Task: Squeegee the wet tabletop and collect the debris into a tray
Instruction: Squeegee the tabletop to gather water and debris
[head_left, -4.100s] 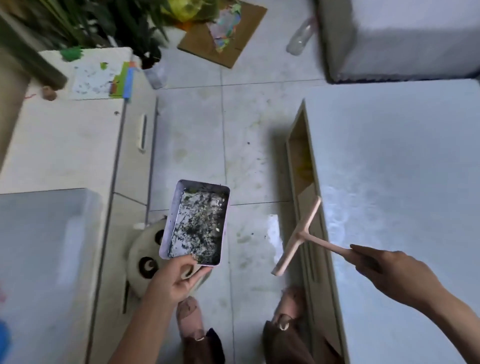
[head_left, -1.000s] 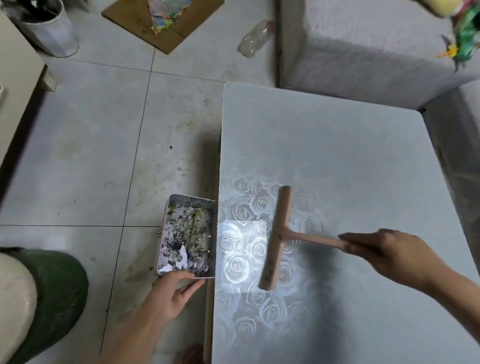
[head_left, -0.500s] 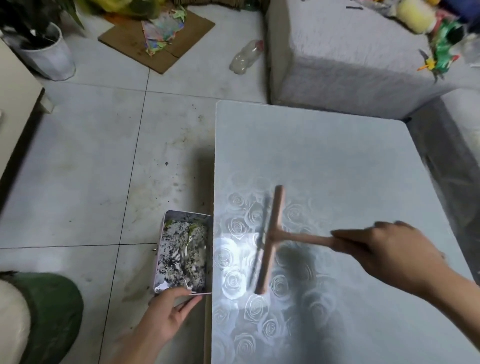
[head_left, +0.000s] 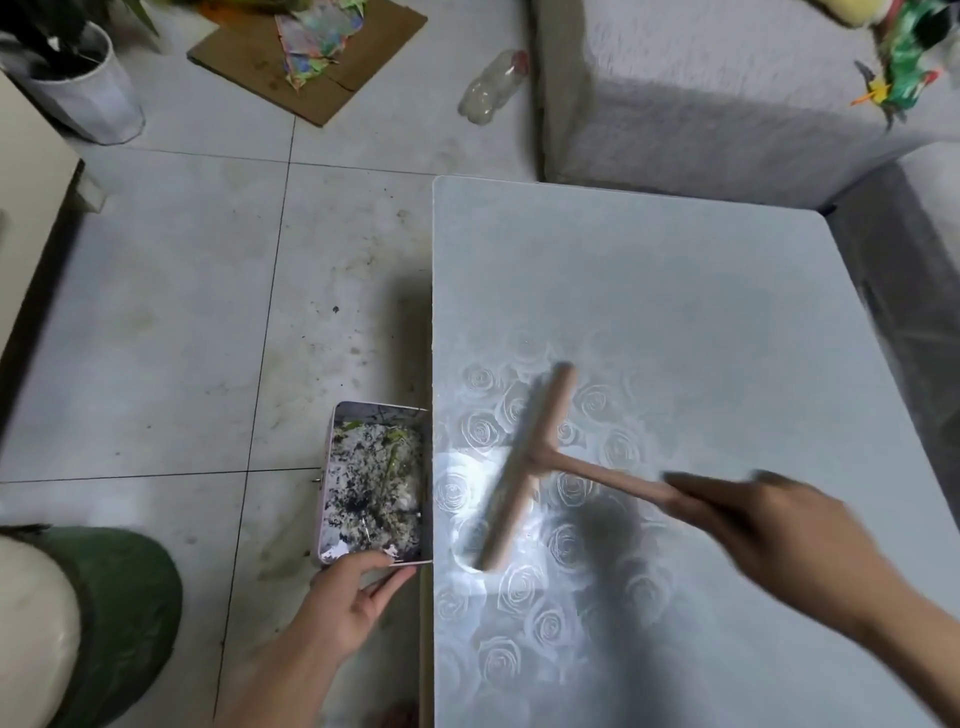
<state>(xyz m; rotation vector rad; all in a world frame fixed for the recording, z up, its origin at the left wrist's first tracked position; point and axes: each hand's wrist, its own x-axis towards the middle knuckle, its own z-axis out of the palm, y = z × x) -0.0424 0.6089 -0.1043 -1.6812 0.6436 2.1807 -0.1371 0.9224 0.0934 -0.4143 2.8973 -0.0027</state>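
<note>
So the person's right hand (head_left: 769, 525) is wrapped around the end of the handle of a pinkish T-shaped squeegee (head_left: 524, 467). That hand is pretty blurred, so there's no reading the exact finger positions, but it's clearly holding the handle. The blade lies on the grey tabletop (head_left: 675, 291), running near to far with a slight tilt. It's close to the table's left edge but not touching it. There's a bright glare patch around the blade, and a rose pattern shows up in it.

The left hand (head_left: 348, 603) has the tray (head_left: 325, 483) by its near short end, thumb on top of the rim and fingers curled under. The tray sits off the left side of the table, long right side snug against the table edge, roughly level with the near half of the blade. Inside is the debris (head_left: 369, 483): dark specks, pale mush and a few green bits.

Around it all, 1 clear plastic bottle (head_left: 493, 85) lies on the tiled floor (head_left: 156, 312) at the far side. There's also a sheet of cardboard (head_left: 260, 52) with colourful paper on it and a white plant pot (head_left: 88, 93) at the far left. A fuzzy grey sofa block (head_left: 701, 104) sits beyond the table.
</note>
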